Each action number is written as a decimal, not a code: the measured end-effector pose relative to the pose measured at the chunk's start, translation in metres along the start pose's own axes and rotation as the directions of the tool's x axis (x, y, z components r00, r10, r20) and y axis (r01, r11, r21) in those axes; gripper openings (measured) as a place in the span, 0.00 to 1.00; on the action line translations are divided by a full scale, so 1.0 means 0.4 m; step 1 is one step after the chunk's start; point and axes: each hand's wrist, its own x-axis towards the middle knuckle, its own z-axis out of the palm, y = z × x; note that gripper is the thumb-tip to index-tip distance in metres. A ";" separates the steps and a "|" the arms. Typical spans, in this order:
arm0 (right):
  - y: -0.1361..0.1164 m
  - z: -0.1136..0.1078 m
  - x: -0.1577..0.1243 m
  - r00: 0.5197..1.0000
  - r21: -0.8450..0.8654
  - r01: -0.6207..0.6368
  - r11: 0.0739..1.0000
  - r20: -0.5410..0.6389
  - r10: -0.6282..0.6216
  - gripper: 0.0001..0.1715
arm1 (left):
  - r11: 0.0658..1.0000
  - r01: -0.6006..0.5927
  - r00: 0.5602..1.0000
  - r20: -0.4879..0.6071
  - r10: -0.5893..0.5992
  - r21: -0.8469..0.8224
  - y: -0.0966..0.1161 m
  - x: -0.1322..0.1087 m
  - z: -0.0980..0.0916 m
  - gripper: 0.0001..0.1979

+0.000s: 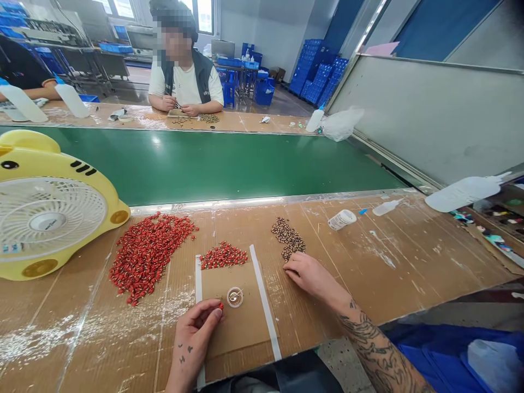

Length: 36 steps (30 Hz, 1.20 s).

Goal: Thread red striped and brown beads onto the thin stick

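My left hand pinches a small red piece between thumb and fingertips, over a cardboard sheet edged with white strips. Just right of those fingertips sits a small round clear dish with something shiny in it. Similar red pieces with thin wire-like ends form a small pile on the sheet's far edge. My right hand rests at the near end of a pile of small dark-and-gold pieces. Its fingers are closed together, and what they hold, if anything, is hidden.
A large heap of red pieces lies left, beside a yellow fan. A white bottle and squeeze bottles lie right. Beyond the table runs a green belt. Across it, a person handles small pieces.
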 end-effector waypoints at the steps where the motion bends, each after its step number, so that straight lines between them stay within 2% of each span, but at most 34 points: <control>1: -0.002 0.000 0.006 1.000 0.011 0.002 1.000 -0.002 -0.002 0.12 | 1.000 0.003 1.000 0.002 -0.003 0.005 0.002 -0.001 0.000 0.14; 8: -0.030 -0.019 0.017 0.998 0.196 0.013 0.981 -0.056 -0.002 0.09 | 0.999 0.015 1.000 -0.005 -0.015 -0.029 -0.002 -0.002 0.003 0.14; 13: -0.077 0.030 0.008 0.991 0.406 -0.019 0.914 -0.111 0.070 0.08 | 0.998 0.000 1.000 -0.012 0.000 -0.055 -0.004 -0.005 0.006 0.13; 15: -0.100 0.060 0.009 0.988 0.581 -0.021 0.813 -0.113 0.107 0.08 | 0.997 0.001 1.000 -0.015 -0.002 -0.080 -0.003 -0.008 0.008 0.12; 18: -0.140 0.092 0.013 0.989 0.838 -0.033 0.545 -0.053 0.141 0.08 | 0.994 -0.006 1.000 -0.023 0.003 -0.112 0.002 -0.018 0.014 0.12; 20: -0.171 0.100 0.015 0.993 0.912 -0.041 0.408 -0.009 0.120 0.08 | 0.991 -0.020 1.000 -0.017 0.017 -0.133 0.014 -0.030 0.023 0.11; 22: -0.203 0.099 0.016 0.997 0.946 -0.028 0.322 0.003 0.080 0.07 | 0.987 -0.026 1.000 0.006 0.027 -0.160 0.036 -0.044 0.038 0.10; 24: -0.234 0.093 0.017 0.999 0.960 0.018 0.279 -0.030 0.039 0.06 | 0.983 -0.025 0.999 0.030 0.031 -0.181 0.066 -0.058 0.058 0.09; 26: -0.260 0.086 0.016 0.996 0.954 0.079 0.288 -0.084 0.006 0.04 | 0.984 -0.031 0.999 0.036 0.038 -0.178 0.098 -0.068 0.077 0.07; 30: -0.292 0.077 0.011 0.988 0.907 0.153 0.392 -0.149 -0.041 0.03 | 0.990 -0.075 0.997 0.026 0.078 -0.120 0.141 -0.077 0.101 0.04; 36: -0.308 0.061 -0.001 0.971 0.821 0.237 0.519 -0.201 -0.126 0.04 | 0.984 -0.176 0.984 0.036 0.175 0.033 0.129 -0.077 0.094 0.03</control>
